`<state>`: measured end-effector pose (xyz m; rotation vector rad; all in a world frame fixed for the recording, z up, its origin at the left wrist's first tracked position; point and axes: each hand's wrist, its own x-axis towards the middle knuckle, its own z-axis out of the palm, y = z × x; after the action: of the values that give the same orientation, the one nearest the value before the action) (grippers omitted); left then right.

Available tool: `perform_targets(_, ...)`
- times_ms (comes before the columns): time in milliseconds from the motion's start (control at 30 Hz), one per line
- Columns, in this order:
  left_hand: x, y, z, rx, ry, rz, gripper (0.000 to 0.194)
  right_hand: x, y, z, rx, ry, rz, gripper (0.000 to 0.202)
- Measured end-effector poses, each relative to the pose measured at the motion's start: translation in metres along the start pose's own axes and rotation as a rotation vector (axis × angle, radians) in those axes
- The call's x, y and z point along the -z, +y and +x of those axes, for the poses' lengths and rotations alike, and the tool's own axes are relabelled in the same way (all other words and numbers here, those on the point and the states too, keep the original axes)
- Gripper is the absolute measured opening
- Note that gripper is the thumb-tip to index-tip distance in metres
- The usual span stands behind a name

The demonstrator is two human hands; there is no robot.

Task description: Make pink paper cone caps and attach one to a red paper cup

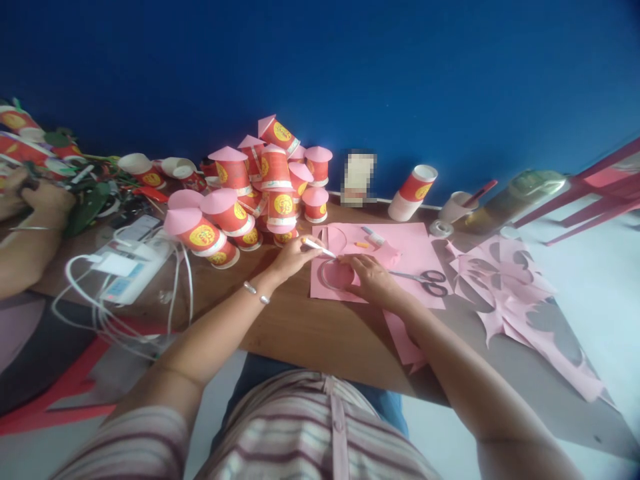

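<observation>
My left hand (293, 257) pinches a white marker (320, 247), its tip down by the pink paper (420, 243). Close by, my right hand (371, 277) bends its fingers over the edge of a thin round ring (326, 283) and holds it against the sheet. Pink shows inside the ring; whether it is an open hoop or a clear lid I cannot tell. Right of that hand lies a pair of scissors (433, 283) with dark handles. Another marker (373, 235) and a small orange cap-like piece (361, 245) rest farther back on the paper.
Red paper-cup lanterns (283, 205) with pink cone tops are piled at left centre. A power strip (135, 267) with white cables sits left, near another person's hands (45, 200). Cut pink scraps (520, 300), a tape roll (441, 229) and stacked cups (414, 193) are at right.
</observation>
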<state>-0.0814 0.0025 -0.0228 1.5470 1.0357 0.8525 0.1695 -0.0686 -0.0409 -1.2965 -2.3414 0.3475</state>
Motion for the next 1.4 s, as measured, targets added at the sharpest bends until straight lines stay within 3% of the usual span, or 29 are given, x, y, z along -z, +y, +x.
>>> perform_targets(300, 0.003, 0.007, -0.003, -0.041, -0.026, 0.097, 0.035, 0.001, 0.000, 0.001, 0.030, 0.018, 0.014, 0.065)
perform_targets(667, 0.013, 0.009, -0.012, -0.114, -0.033, 0.221, 0.026, 0.002, -0.001, 0.001, 0.010, 0.008, 0.023, 0.067)
perform_targets(1000, 0.018, 0.011, -0.047, -0.201, 0.038, 0.434, 0.021, 0.001, -0.001, 0.001, 0.020, 0.023, 0.025, 0.063)
perform_targets(1400, 0.005, 0.011, -0.086, -0.384, 0.092, 0.605, 0.010, 0.003, -0.002, 0.001, 0.024, 0.014, 0.038, 0.064)
